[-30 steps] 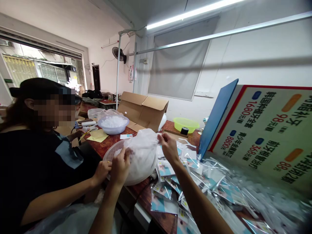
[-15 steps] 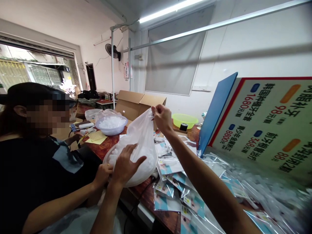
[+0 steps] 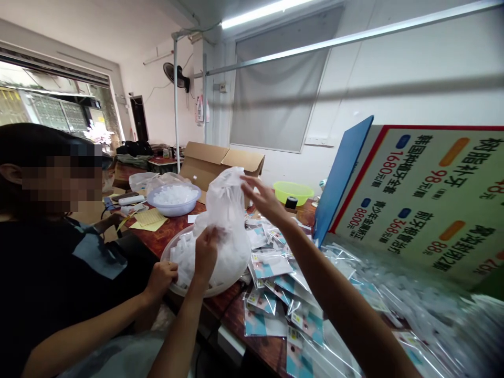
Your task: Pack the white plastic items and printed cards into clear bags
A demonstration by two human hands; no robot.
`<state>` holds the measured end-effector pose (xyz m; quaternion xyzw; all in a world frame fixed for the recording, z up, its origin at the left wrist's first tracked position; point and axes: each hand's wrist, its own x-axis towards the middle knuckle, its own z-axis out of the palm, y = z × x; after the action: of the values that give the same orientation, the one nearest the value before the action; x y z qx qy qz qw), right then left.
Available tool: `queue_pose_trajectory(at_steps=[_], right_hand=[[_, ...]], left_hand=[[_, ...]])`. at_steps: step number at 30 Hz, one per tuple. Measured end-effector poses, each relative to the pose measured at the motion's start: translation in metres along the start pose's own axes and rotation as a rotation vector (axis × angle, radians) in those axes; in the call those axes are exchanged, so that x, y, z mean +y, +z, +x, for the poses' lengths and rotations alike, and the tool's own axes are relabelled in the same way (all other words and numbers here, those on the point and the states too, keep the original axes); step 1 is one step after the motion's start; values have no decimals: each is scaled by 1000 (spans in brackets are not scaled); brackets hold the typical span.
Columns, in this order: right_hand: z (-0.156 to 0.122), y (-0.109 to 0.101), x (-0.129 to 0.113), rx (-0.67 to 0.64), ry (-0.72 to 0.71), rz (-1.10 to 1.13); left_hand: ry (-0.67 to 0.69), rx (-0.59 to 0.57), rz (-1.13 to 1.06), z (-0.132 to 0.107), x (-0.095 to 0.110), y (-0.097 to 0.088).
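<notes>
A translucent white plastic bag (image 3: 226, 202) stands bunched up over a wide basin (image 3: 167, 252) of small white plastic pieces (image 3: 185, 257). My left hand (image 3: 207, 254) is closed on the lower near side of the bag, its fingertips partly blurred. Beside the bag's top, my right hand (image 3: 263, 199) is open with fingers stretched out, the fingertips at the plastic. A co-worker's hand (image 3: 162, 278) is at the basin's left rim. The basin's right side is hidden behind the bag.
Many clear packets with printed cards (image 3: 271, 262) cover the table (image 3: 271, 349) on the right, below a propped sign board (image 3: 425, 199). Behind are a lilac basin (image 3: 173, 207), a cardboard box (image 3: 212, 163) and a green basin (image 3: 293, 194). The co-worker (image 3: 35, 283) sits close on the left.
My right hand has opened from its pinch on the bag's raised corner, and the bag has slumped. The left hand has gone from spread fingers to closed on the bag.
</notes>
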<state>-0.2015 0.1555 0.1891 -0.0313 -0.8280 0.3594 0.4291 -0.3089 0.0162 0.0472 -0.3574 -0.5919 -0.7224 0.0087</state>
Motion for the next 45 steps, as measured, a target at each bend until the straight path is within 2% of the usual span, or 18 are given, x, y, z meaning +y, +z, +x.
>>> queue_pose_trajectory(at_steps=[2, 4, 7, 10, 15, 19, 22, 26, 34, 36, 39, 42, 45], right_hand=[[-34, 10, 16, 20, 105, -181], [-61, 25, 31, -75, 187, -168], [-71, 46, 41, -124, 197, -100], [-50, 49, 32, -24, 165, -99], [-6, 38, 7, 86, 89, -106], [16, 38, 2, 167, 60, -79], [30, 39, 3, 223, 52, -37], [53, 33, 3, 275, 59, 42], [92, 7, -7, 399, -101, 218], [94, -1, -11, 441, -124, 251], [91, -9, -11, 532, -133, 276], [86, -17, 2, 568, -88, 262], [83, -26, 25, 631, 0, 261]], left_hand=[[-5, 19, -65, 7, 3, 3], [6, 21, -109, 15, 7, 8], [34, 47, -126, 25, 16, 12], [73, 118, -87, 35, 29, 7], [175, 188, 49, 38, 46, -14], [317, 236, 331, 30, 30, -22], [255, 199, 472, 23, 9, -24], [190, 150, 412, 26, -5, -25], [234, 226, 311, 58, 10, -25], [156, 254, 221, 60, 9, -27], [-45, 295, 37, 57, 0, -31], [-207, 285, -108, 61, -11, -37], [-318, 223, -316, 84, -11, -43]])
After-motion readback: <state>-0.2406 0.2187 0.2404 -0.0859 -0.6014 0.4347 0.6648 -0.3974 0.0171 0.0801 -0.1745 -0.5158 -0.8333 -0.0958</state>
